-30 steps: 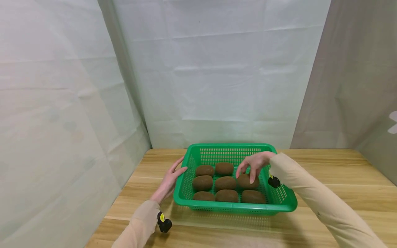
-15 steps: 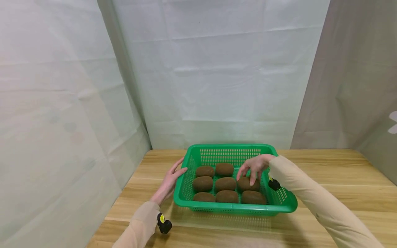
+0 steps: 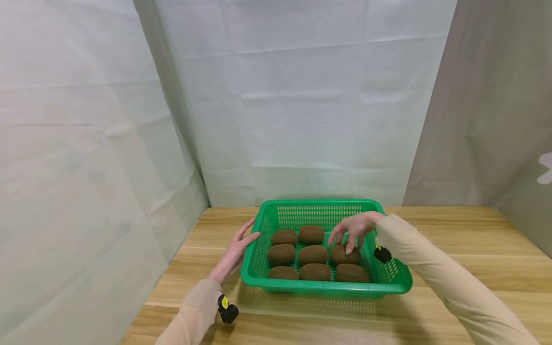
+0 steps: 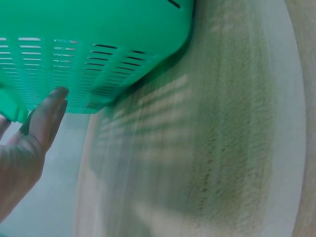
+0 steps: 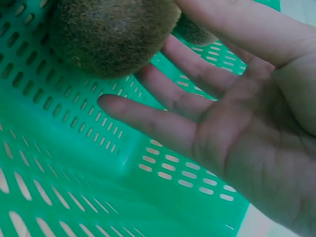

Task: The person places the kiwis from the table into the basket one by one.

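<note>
Several brown fuzzy kiwis [image 3: 313, 256] lie in loose rows in a green plastic basket [image 3: 316, 287]. My right hand [image 3: 355, 227] reaches over the basket's right side and holds the right-hand kiwi [image 3: 345, 255] of the middle row, thumb on its near side and fingers beyond it. In the right wrist view, fingertips touch that kiwi [image 5: 111, 34], while the little finger stands apart from it. My left hand [image 3: 234, 250] rests against the basket's left side, thumb at the rim. Its fingers [image 4: 47, 116] lie fairly straight along the outer wall in the left wrist view.
The basket stands on a wooden table [image 3: 457, 239] near its back edge. Pale cloth [image 3: 302, 120] hangs behind and to the left, and a greyer cloth [image 3: 487, 120] to the right. Black wrist cameras [image 3: 228, 310] sit on both sleeves.
Very little differs. My right thumb and fingers have shifted slightly on the same kiwi, which stays in about the same place. The left hand and basket hold still.
</note>
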The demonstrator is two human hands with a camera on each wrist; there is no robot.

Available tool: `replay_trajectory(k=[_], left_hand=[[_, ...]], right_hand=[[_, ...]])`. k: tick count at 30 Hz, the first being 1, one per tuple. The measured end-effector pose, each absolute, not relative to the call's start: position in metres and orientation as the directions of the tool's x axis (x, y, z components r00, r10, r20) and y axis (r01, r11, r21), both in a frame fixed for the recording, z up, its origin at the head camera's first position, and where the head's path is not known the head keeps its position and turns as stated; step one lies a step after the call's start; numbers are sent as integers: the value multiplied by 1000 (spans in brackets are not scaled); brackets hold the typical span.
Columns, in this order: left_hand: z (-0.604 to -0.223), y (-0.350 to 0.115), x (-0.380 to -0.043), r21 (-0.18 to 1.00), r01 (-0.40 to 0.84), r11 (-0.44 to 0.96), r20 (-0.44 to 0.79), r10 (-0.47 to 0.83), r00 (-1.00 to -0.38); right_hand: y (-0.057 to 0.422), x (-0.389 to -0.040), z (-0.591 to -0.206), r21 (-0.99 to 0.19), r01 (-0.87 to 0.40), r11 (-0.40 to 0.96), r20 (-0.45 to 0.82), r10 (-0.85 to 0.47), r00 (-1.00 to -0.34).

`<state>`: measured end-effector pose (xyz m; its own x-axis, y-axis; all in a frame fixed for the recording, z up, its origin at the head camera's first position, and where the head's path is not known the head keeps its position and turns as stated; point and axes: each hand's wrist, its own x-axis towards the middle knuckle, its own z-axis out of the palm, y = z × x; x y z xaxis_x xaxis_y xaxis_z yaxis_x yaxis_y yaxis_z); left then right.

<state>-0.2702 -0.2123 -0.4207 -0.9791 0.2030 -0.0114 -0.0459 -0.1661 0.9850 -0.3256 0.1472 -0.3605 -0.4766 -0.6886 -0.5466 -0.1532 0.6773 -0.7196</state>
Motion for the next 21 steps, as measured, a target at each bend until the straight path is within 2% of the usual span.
replay_trajectory(k=[4, 15, 21], left_hand=[[-418, -214, -272, 991, -47, -122, -22, 193, -981], [-417, -219, -275, 999, -12, 41, -19, 173, -985], [-410, -223, -274, 988, 37, 149, 13, 155, -988]], right_hand=[[149, -325, -354, -741, -170, 649, -512, -711, -482], [164, -312, -330, -752, -243, 612, -383, -707, -594], [184, -298, -320, -805, -324, 497, -196, -739, -645]])
